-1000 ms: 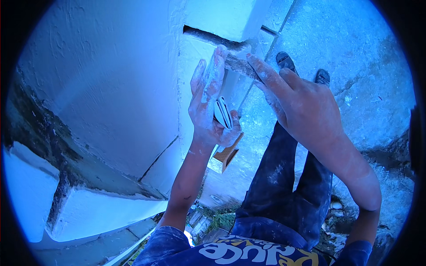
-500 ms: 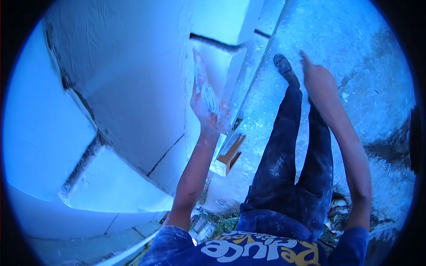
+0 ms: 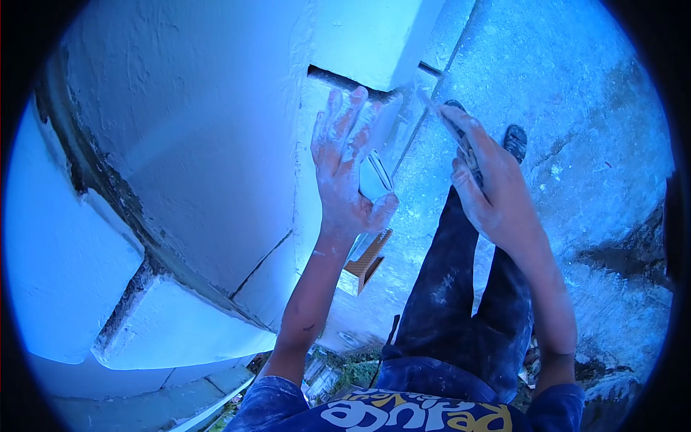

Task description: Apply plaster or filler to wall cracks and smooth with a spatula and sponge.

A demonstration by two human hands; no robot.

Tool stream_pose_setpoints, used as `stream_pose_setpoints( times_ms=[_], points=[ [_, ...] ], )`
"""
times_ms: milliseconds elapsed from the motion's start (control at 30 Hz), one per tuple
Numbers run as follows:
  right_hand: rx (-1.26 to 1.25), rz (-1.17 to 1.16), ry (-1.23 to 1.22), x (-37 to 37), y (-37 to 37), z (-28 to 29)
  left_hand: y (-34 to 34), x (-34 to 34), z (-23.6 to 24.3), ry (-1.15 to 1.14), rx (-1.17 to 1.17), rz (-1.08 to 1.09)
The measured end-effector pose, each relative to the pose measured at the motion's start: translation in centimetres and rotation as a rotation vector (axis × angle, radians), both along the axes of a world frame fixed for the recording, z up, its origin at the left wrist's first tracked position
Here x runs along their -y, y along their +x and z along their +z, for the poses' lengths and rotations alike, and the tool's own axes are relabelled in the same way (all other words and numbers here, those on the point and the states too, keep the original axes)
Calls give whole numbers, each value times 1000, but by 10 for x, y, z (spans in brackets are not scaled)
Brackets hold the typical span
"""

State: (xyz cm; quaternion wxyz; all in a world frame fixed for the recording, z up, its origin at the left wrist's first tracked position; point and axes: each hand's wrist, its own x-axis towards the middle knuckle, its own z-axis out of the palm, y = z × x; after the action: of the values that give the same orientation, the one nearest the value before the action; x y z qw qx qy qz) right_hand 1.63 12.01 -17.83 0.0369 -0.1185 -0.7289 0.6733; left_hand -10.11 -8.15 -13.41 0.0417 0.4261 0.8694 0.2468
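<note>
My left hand (image 3: 340,169), dusted white, is raised beside the pale wall with its fingers stretched upward. A small pale object with a dark slit along its edge (image 3: 376,176) is held between its thumb and palm; I cannot make out its kind. To the right, my right hand (image 3: 497,191) is closed round a thin, flat tool like a scraper (image 3: 451,129). Its narrow end points up and left toward the left hand's fingertips. A gap separates the two hands. The right fingers hide most of the tool's grip.
A smooth plastered wall (image 3: 209,144) with a dark seam (image 3: 115,187) fills the left. A dark slot (image 3: 338,78) cuts the ledge above my left hand. A brown-and-white box-like piece (image 3: 366,266) sits below it. My shoes (image 3: 515,140) stand on rough, dusty concrete floor (image 3: 568,86).
My right hand has come left and down toward my left hand, and its tool now shows. The left hand has turned, its fingers spreading more. A second shoe has come into view.
</note>
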Motion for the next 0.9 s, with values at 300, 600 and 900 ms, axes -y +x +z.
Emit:
stream_pose_setpoints(
  times_ms=[300,600,900],
  points=[
    [185,491,577,-44,-23,63,3,7,4,291,144,234],
    [125,485,861,-28,-54,75,2,-2,12,250,119,213],
    [113,502,855,-24,-51,81,-2,2,10,69,2,37]
  ],
)
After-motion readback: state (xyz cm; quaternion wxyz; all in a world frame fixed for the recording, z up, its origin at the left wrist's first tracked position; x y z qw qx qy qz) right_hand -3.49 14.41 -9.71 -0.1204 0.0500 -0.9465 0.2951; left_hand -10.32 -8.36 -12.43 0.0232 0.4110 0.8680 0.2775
